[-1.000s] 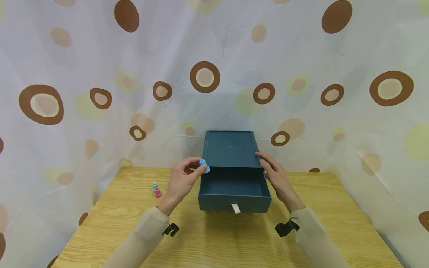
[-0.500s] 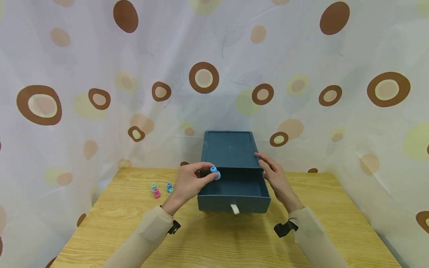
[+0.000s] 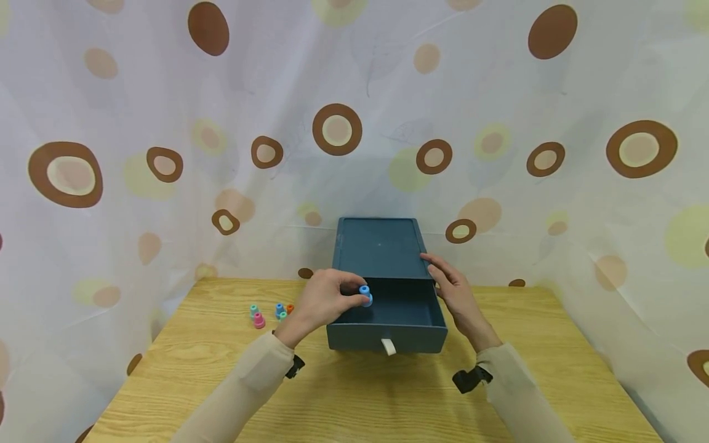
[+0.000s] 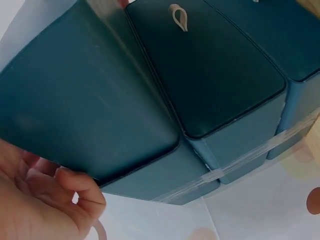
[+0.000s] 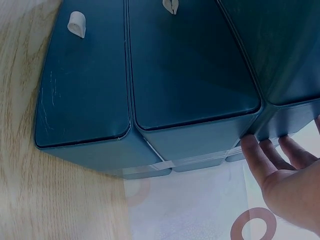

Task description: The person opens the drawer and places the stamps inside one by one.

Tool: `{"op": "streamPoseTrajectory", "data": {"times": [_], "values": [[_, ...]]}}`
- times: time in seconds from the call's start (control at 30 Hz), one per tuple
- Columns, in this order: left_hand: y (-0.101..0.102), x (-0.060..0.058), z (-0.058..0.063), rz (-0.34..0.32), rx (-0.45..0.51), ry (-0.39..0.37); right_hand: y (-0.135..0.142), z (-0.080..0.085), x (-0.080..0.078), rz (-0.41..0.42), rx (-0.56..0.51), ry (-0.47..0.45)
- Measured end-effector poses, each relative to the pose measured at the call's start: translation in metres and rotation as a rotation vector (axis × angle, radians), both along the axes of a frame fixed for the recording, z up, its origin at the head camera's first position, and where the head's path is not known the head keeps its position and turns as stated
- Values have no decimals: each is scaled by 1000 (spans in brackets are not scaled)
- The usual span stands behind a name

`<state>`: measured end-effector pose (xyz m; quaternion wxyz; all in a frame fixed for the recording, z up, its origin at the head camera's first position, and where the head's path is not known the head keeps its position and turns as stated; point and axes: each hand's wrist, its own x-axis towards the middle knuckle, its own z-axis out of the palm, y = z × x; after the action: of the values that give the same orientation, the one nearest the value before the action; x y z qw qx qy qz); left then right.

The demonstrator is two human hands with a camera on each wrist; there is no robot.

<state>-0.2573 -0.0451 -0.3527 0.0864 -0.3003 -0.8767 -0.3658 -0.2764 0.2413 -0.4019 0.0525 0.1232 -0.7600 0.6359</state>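
Observation:
My left hand [image 3: 321, 301] pinches a small blue cone-shaped piece [image 3: 365, 296] with a wide base and a hollow top, between thumb and fingers. It is over the left part of the pulled-out top drawer [image 3: 354, 338] of a dark blue drawer unit [image 3: 379, 246]. In the left wrist view the left hand [image 4: 50, 205] shows beside that drawer, and the piece is hidden. My right hand [image 3: 456, 298] touches the unit's right side near the top edge. Its extended fingertips [image 5: 248, 142] lie along the side in the right wrist view.
Left of the unit, several similar pieces stand on the wooden table [image 3: 194, 369]: teal [image 3: 254, 310], pink [image 3: 258, 320], blue [image 3: 279, 310], green [image 3: 283, 316] and orange [image 3: 290, 308]. A pale pull tab [image 3: 389, 346] hangs on the drawer front. A patterned curtain [image 3: 354, 184] is behind.
My left hand has carried the blue piece rightward and down, from the drawer's left edge to over its inside. More pieces on the table have come into sight. The right hand stays put.

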Motion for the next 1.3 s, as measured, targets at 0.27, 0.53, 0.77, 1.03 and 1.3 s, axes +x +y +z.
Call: {"op": "streamPoseTrajectory", "data": {"times": [0.27,0.53,0.77,1.03,1.3], "values": [[7,-2,4,81,-133,-46,-1,0,0,0,-2,-1],[11,-3,5,131,-153,-36,-2,-1,-2,-10,4,-3],[12,-3,5,107,-158,-33,-1,-1,-2,-7,6,5],[10,-2,3,90,-109,-46,0,0,0,-12,9,-1],[4,1,2,47,-7,-53,-1,0,-1,-14,1,-2]]}}
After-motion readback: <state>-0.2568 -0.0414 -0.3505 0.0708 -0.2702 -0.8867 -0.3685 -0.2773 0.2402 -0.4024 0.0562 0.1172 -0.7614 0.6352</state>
